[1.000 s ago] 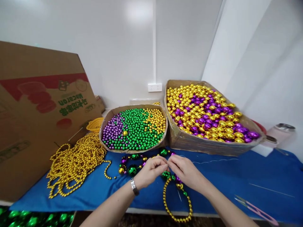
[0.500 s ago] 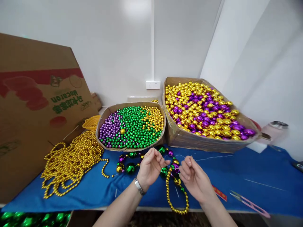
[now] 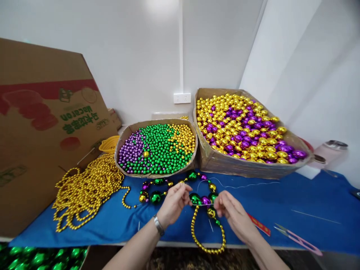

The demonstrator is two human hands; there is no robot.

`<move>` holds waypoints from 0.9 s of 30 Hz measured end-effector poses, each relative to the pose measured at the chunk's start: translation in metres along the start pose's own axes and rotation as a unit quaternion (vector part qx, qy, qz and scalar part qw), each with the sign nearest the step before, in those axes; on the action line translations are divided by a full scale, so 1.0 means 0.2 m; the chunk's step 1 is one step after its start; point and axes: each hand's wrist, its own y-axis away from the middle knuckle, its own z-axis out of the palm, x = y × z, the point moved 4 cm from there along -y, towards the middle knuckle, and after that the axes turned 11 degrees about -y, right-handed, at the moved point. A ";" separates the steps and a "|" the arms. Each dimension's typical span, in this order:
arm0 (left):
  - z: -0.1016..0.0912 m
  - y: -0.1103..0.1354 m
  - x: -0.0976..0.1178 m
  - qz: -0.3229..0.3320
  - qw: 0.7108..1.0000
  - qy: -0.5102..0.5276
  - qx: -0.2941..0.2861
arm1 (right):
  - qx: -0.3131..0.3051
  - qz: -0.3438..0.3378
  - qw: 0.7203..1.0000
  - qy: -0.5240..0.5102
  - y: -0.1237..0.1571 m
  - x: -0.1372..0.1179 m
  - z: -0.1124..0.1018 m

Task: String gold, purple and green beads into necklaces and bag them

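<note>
My left hand [image 3: 173,202] and my right hand [image 3: 231,212] are both pinched over a blue cloth [image 3: 281,210], a little apart, with a thin thread [image 3: 204,204] stretched between them. Under the thread lies a necklace of large green, purple and gold beads [image 3: 201,198] that ends in a loop of small gold beads [image 3: 208,245] hanging at the table's front edge. A watch is on my left wrist. Loose thread [image 3: 244,185] trails to the right across the cloth.
A cardboard tray of small purple, green and gold beads [image 3: 157,148] and a bigger box of large gold and purple beads [image 3: 242,131] stand behind. Gold bead strands [image 3: 87,187] pile at left beside a big carton [image 3: 42,123]. Pink snips [image 3: 298,240] lie at right.
My hands came apart from a joined pinch, then lowered and now pull the thread taut over the large beads. The view has shifted slightly.
</note>
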 end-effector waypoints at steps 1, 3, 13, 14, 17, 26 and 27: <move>0.02 0.00 0.02 0.003 0.999 -0.034 -0.011 | -0.016 -0.033 0.994 0.104 -0.01 -0.06 -0.01; 0.06 -0.01 0.06 0.007 0.994 -0.101 -0.035 | -0.055 -0.122 0.944 0.303 -0.04 -0.17 0.02; 0.13 -0.03 0.10 0.004 0.968 -0.229 -0.100 | -0.090 -0.281 0.821 0.489 -0.24 -0.25 0.22; 0.12 -0.03 0.10 0.001 0.974 -0.209 -0.088 | -0.067 -0.288 0.827 0.479 -0.22 -0.24 0.20; 0.10 -0.03 0.10 -0.007 0.983 -0.170 -0.073 | -0.055 -0.293 0.852 0.431 -0.13 -0.22 0.16; 0.11 -0.02 0.11 -0.005 0.981 -0.177 -0.073 | -0.094 -0.218 0.876 0.419 -0.09 -0.07 0.15; 0.11 -0.02 0.11 -0.006 0.981 -0.178 -0.073 | -0.095 -0.214 0.879 0.415 -0.09 -0.07 0.16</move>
